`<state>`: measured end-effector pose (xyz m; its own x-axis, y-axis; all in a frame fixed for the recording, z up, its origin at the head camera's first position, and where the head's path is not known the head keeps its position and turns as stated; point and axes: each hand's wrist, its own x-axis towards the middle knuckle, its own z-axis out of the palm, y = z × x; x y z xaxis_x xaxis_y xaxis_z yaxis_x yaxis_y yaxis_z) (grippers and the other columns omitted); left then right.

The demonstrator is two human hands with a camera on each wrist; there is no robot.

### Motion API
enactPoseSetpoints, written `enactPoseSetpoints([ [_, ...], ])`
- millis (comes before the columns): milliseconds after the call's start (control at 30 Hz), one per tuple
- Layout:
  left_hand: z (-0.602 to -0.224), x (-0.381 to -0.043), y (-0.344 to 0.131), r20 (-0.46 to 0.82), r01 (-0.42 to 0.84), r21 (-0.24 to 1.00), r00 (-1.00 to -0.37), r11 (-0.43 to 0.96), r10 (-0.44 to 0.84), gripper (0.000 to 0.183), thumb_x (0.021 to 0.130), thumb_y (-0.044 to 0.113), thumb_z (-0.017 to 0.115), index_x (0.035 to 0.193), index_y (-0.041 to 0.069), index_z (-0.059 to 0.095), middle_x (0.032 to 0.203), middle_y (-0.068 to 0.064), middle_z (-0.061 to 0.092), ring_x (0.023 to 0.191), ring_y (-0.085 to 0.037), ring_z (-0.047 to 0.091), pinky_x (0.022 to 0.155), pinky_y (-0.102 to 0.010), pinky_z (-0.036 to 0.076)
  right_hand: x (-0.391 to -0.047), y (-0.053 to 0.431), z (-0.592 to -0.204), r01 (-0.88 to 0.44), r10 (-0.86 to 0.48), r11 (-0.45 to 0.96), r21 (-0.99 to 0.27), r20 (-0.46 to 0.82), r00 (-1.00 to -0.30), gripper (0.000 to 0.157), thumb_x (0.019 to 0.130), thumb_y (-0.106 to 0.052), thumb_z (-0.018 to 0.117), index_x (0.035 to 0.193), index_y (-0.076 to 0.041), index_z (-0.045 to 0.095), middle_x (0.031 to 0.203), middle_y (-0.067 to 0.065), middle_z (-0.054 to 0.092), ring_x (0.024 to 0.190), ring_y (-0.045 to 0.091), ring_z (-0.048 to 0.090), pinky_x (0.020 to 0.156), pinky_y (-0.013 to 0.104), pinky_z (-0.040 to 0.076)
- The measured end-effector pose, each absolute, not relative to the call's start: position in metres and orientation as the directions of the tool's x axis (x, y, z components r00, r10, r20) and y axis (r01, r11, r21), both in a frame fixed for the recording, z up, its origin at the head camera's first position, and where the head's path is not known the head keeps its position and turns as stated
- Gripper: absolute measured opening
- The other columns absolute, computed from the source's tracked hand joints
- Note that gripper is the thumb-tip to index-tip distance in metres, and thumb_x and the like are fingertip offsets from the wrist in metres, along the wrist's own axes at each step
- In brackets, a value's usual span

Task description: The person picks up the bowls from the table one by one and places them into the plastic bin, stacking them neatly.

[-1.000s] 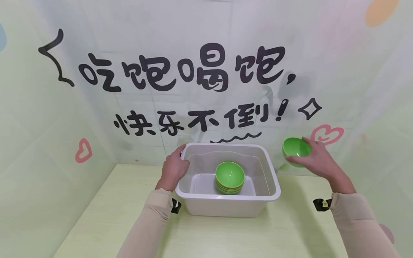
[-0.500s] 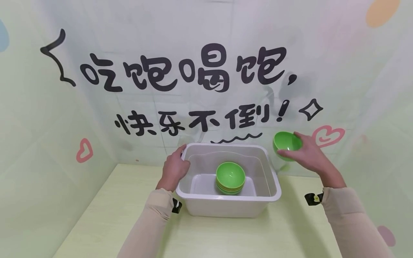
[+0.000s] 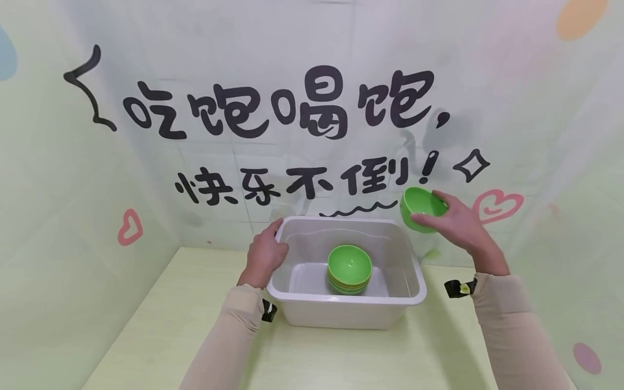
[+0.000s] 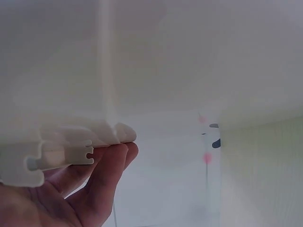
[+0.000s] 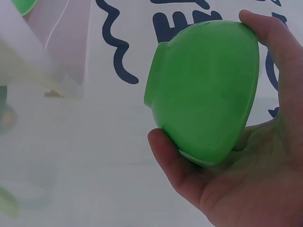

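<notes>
A green bowl (image 3: 411,208) tilts on its side in my right hand (image 3: 463,227), above and beside the tub's right back corner. In the right wrist view the thumb and fingers pinch the bowl (image 5: 203,90) by its rim and outer wall. My left hand (image 3: 265,253) grips the left rim of a white plastic tub (image 3: 336,315). Seen from below in the left wrist view, the fingers (image 4: 106,172) curl up under the tub's rim. Inside the tub, right of its middle, stands a stack of nested green bowls (image 3: 349,265), mouths up.
The tub stands on a pale wooden table (image 3: 190,303) against the back wall. A printed white curtain (image 3: 292,49) with black lettering hangs behind, and side panels close in at left and right. Wrist straps with small black devices sit on both wrists.
My right hand has carried the green bowl left and slightly upward, closer to the tub. The left hand keeps its grip on the rim, and the stack stays put.
</notes>
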<state>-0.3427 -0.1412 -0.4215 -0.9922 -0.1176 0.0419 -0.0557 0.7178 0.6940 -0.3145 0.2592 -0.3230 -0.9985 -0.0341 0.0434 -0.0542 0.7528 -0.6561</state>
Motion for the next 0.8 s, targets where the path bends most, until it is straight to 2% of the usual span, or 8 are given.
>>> enactPoseSetpoints([
  [267,-0.423,-0.344,-0.142,0.049,-0.052,0.688,-0.992,0.724,-0.118,0.073,0.085,0.013,0.055,0.156,0.023,0.043,0.135,-0.02,0.065,0.088,-0.034,0.07,0.061,-0.035,0.053,-0.321,0.244,-0.329,-0.095,-0.079,0.688,-0.72,0.056,-0.995,0.103,0.09,-0.051,0.07,0.164,-0.006,0.015,0.155,0.027,0.036,0.13,0.041,0.044,0.105,0.054,0.042],
  [500,-0.423,-0.344,-0.142,0.06,-0.042,0.689,-0.992,0.724,-0.115,0.072,0.086,0.014,0.053,0.156,0.023,0.043,0.137,-0.019,0.065,0.093,-0.035,0.071,0.065,-0.038,0.055,-0.328,0.226,-0.334,-0.167,-0.163,0.654,-0.738,0.077,-0.984,0.097,0.09,-0.044,0.073,0.163,-0.007,0.02,0.158,0.023,0.035,0.135,0.04,0.043,0.113,0.057,0.038],
  [800,-0.423,-0.343,-0.142,0.039,-0.061,0.703,-0.992,0.709,-0.124,0.073,0.086,0.014,0.054,0.156,0.025,0.042,0.136,-0.017,0.065,0.089,-0.033,0.071,0.062,-0.034,0.054,-0.338,0.203,-0.342,-0.23,-0.213,0.71,-0.666,0.107,-0.971,0.097,0.085,-0.046,0.077,0.159,-0.005,0.029,0.147,0.025,0.041,0.13,0.038,0.037,0.104,0.055,0.044],
])
